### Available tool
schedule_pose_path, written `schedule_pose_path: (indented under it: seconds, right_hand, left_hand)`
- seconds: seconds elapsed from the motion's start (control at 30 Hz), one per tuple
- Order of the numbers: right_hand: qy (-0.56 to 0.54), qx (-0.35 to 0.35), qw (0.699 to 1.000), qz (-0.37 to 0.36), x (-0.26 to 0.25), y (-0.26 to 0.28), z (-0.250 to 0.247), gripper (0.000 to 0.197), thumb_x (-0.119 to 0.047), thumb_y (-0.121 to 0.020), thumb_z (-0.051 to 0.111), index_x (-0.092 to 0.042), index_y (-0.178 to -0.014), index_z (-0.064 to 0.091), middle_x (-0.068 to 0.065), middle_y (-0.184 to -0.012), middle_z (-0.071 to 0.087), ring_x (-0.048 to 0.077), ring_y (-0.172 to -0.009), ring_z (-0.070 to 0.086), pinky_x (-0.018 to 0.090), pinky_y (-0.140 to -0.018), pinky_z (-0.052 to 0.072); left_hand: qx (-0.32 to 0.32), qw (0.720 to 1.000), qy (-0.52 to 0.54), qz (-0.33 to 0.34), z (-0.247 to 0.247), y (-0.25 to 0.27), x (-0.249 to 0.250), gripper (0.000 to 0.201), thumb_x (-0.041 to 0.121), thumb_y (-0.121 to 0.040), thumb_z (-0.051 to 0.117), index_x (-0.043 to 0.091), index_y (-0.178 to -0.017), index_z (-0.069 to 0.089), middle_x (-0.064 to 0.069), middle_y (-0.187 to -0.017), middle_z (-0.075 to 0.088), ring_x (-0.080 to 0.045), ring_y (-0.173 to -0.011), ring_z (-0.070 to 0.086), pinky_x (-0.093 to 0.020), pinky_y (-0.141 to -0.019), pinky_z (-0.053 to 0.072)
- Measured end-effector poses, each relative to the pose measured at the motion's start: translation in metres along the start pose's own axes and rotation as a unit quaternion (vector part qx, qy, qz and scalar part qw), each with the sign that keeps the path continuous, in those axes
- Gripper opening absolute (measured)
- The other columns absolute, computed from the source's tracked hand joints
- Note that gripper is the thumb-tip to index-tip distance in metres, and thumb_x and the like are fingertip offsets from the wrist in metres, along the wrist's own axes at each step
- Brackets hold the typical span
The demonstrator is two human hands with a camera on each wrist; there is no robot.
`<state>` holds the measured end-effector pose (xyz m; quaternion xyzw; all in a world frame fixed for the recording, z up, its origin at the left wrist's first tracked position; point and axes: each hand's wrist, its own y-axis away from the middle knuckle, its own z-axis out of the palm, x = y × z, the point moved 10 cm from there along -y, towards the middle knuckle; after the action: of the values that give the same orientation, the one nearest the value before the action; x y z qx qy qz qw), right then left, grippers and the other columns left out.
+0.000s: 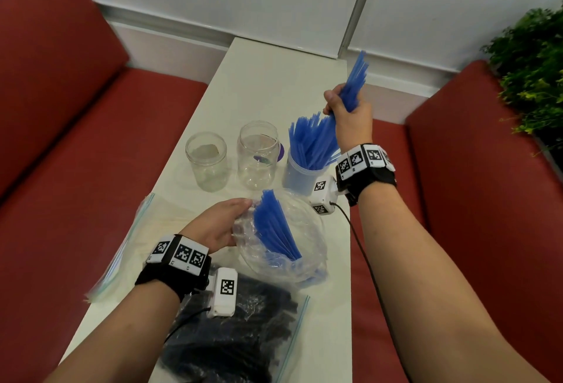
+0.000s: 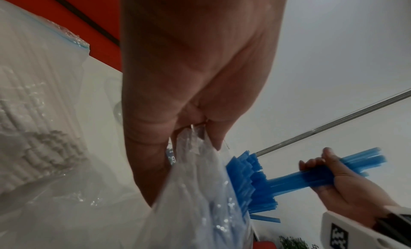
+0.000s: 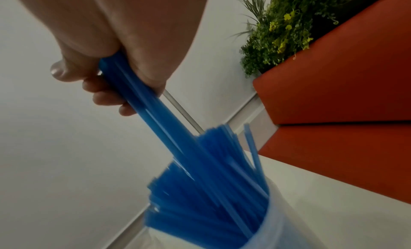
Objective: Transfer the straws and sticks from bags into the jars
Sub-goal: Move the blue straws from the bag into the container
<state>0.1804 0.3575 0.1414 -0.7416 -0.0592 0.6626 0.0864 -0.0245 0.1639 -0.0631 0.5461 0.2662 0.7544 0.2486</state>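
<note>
Because the right hand (image 1: 350, 114) is closed around a loose bundle of blue straws (image 1: 355, 81) angled over the already crowded jar (image 1: 300, 175) at 3 o'clock of the two empty jars, some could catch on standing straws and spill onto the bench (image 1: 268, 93). The straws are thin, translucent blue, fanned; the left hand (image 1: 222, 224) pinches the clear bag (image 1: 283, 245) at 6 o'clock, more straws inside.

White table (image 1: 268, 84) with three jars (image 1: 206, 166), bags (image 1: 283, 245) of straws.
</note>
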Motion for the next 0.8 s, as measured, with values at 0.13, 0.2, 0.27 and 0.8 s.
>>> schedule_pose_path:
  seconds: [0.13, 0.2, 0.27, 0.8]
  right_hand:
    - [0.043, -0.016, 0.998, 0.033, 0.031, 0.015, 0.007, 0.009, -0.008, -0.09, 0.069, -0.009, -0.095, 0.061, 0.007, -0.083, 0.064, 0.017, -0.077, 0.061, 0.035, -0.08, 0.054]
    - [0.055, -0.012, 0.998, 0.033, 0.034, 0.018, 0.005, 0.018, -0.006, -0.088, 0.071, -0.013, -0.102, 0.062, 0.002, -0.085, 0.064, 0.012, -0.078, 0.062, 0.029, -0.079, 0.054]
    - [0.043, -0.001, 0.999, 0.014, 0.025, 0.016, 0.001, 0.028, -0.004, -0.086, 0.071, -0.018, -0.108, 0.06, -0.002, -0.085, 0.064, 0.009, -0.079, 0.062, 0.024, -0.078, 0.055]
    - [0.296, 0.074, 0.945, -0.113, 0.003, 0.044, 0.004, 0.022, -0.028, -0.098, 0.051, -0.025, -0.116, 0.064, -0.003, -0.11, 0.066, 0.015, -0.101, 0.061, 0.032, -0.085, 0.049]
  left_hand:
    - [0.003, 1.0, -0.001, -0.001, 0.0, -0.001, -0.001, 0.026, 0.028, -0.106, 0.052, 0.015, -0.116, 0.072, -0.01, -0.115, 0.074, -0.035, -0.104, 0.07, -0.052, -0.085, 0.06]
    - [0.003, 1.0, -0.001, -0.003, 0.0, 0.001, 0.0, 0.026, 0.028, -0.106, 0.051, 0.015, -0.117, 0.071, -0.011, -0.117, 0.073, -0.037, -0.109, 0.068, -0.052, -0.086, 0.059]
    - [0.001, 1.0, -0.004, -0.001, 0.0, 0.003, 0.002, 0.026, 0.027, -0.106, 0.051, 0.015, -0.117, 0.071, -0.01, -0.117, 0.073, -0.034, -0.101, 0.07, -0.048, -0.079, 0.061]
    - [-0.007, 1.0, -0.018, 0.003, 0.006, 0.011, 0.001, 0.027, 0.028, -0.106, 0.05, 0.015, -0.119, 0.07, -0.011, -0.12, 0.072, -0.032, -0.102, 0.071, -0.044, -0.077, 0.06]
